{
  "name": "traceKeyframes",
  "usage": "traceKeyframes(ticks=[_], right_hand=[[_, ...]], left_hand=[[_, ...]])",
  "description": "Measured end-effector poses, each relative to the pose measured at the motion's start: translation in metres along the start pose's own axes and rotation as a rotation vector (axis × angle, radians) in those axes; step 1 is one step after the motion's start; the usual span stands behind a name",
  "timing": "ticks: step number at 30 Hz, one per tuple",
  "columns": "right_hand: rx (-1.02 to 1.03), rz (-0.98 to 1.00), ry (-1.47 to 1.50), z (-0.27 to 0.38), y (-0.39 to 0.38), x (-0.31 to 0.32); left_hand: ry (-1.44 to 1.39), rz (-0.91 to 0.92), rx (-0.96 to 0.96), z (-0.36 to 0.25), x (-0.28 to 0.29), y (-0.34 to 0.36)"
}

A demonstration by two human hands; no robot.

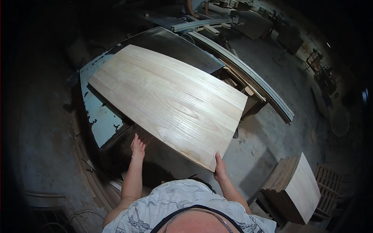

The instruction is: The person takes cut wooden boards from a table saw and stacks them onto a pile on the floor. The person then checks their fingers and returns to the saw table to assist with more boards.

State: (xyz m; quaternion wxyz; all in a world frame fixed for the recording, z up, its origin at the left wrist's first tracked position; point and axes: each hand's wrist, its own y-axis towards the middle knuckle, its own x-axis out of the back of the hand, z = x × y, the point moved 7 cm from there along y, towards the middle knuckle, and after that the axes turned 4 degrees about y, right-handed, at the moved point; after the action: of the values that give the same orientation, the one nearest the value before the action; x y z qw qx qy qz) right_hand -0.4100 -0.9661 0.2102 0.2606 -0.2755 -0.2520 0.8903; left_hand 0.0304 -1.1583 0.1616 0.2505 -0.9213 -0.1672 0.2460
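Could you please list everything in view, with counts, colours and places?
Wooden panel: 1, pale, centre, overlapping the worktable
Worktable: 1, dark and chipped pale blue, upper left
Rails: 2, silver-grey, top centre and upper right
Panel stack: 1, pale face, lower right
Slatted rack: 1, brownish, beside the stack
Floor: 1, grey, right
Co-worker: 1, pale clothing, top edge
Background machinery: too dark to count
Shirt: 1, white with dark print, bottom
Left hand: 1, bare, below the panel
Right hand: 1, bare, gripping the panel's near corner
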Motion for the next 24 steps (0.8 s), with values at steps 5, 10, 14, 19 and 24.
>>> traceKeyframes(ticks=[5,10,14,19,24], right_hand=[[0.050,0.023,-0.039,-0.001,0.012,0.017],[-0.094,0.018,-0.178,-0.002,0.027,0.041],[0.007,0.024,-0.055,0.043,0.058,0.060],[0.242,0.077,0.211,0.098,0.091,0.123],[0.151,0.194,0.737,0.046,0.084,0.155]], left_hand=[[-0.104,0.077,0.261,0.002,-0.070,-0.016],[0.050,0.095,0.099,0.014,-0.094,-0.001],[0.077,0.052,0.163,0.041,-0.122,-0.008],[0.001,0.137,0.229,0.082,-0.187,-0.036],[0.060,0.149,0.282,0.107,-0.226,-0.052]])
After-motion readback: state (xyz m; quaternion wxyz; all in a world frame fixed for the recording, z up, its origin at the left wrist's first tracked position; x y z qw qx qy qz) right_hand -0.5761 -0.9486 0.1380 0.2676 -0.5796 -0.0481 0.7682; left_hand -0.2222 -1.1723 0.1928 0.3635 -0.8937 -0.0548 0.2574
